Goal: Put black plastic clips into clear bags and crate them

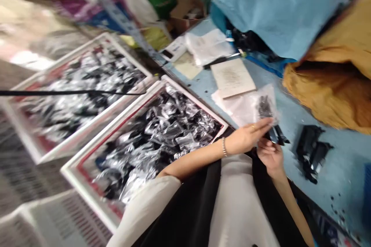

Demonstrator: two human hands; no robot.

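Note:
Both of my hands are close together at the table's near edge. My left hand (pixel 247 137), with a ring and a bracelet, has its fingers closed on a small clear plastic bag (pixel 264 104) with dark small pieces inside. Just below it, my right hand (pixel 271 156) curls its fingers around slim black parts (pixel 278 135), whose ends stick out to the right. Motion blur and the overlapping fingers hide the exact grip. On the table to the right lies a group of similar black parts (pixel 311 152).
Two white crates, a near one (pixel 95 197) and a farther one (pixel 37 154), hold many bagged dark parts. A cardboard-coloured pad (pixel 233 77) and clear bags (pixel 210 46) lie on the blue table (pixel 295 104). Blue (pixel 278 11) and orange-brown (pixel 333 85) sacks stand behind. A dark cord (pixel 72 93) crosses the crates.

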